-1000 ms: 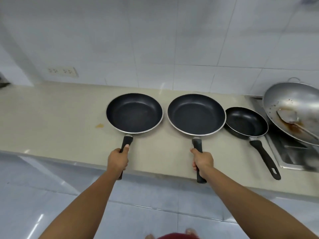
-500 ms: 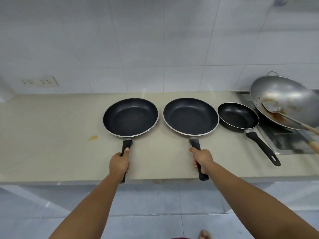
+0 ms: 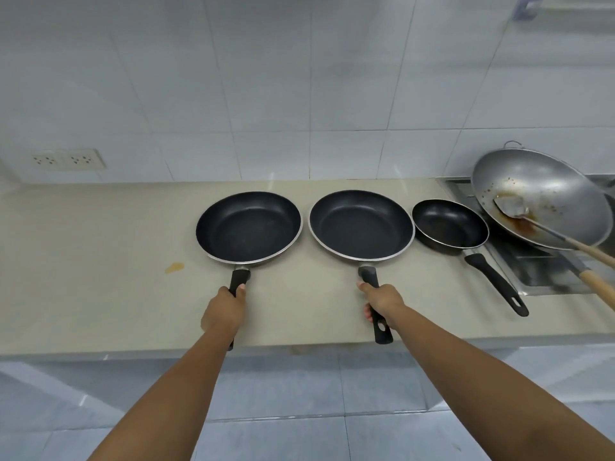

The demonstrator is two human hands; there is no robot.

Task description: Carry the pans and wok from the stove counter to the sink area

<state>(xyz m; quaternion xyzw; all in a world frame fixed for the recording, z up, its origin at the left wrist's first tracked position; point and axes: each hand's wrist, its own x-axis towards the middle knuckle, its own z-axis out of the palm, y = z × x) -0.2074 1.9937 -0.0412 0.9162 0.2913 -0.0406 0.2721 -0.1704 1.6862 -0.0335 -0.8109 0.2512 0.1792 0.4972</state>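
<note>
Left hand [image 3: 223,311] is closed on the left pan [image 3: 249,226] handle; right hand [image 3: 382,302] on the middle pan [image 3: 361,224]; both handles are pointed toward the person; the pans are rested on the desk [image 3: 100,261].

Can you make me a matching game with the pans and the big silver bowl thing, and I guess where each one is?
Things:
1. Left large black frying pan
2. Middle large black frying pan
3. Small black frying pan
4. Silver metal wok

Places or states:
A. Holds a wooden-handled spatula
B. Handle held by the right hand
C. Nobody touches it
D. Handle held by the left hand

Pairs: 1-D, 2-B, 3-C, 4-A
</note>
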